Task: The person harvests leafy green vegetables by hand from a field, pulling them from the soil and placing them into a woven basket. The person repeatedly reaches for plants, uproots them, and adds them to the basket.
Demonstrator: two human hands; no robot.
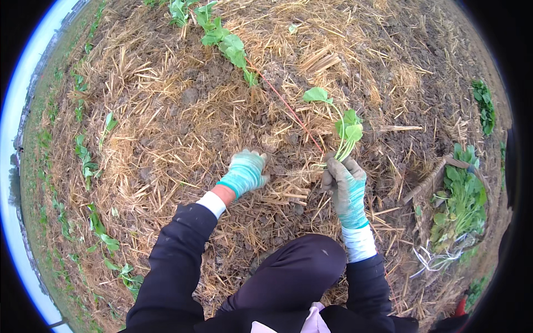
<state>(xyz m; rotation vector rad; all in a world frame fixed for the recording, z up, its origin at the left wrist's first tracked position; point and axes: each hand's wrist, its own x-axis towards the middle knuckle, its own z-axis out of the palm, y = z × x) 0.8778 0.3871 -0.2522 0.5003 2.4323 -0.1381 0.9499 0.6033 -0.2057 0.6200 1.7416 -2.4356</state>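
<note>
My left hand (246, 172), in a teal and grey work glove, rests on the straw-covered soil with its fingertips down at the ground; whether they grip anything is hidden. In my right hand (344, 183), gloved alike, a leafy green seedling (347, 131) is pinched by its pale stems, leaves pointing away from me. A red string (287, 104) runs across the ground and passes by my right fingers. Beyond it, a row of green seedlings (231, 48) lines the string at the top.
On the right stands a basket (427, 181) filled with leafy seedlings (464, 195) and white ties (437, 258). Another bunch of greens (484, 106) lies farther up. Rows of plants (85, 158) run down the left. Straw and clods cover the soil. My bent knee (308, 258) is close below my hands.
</note>
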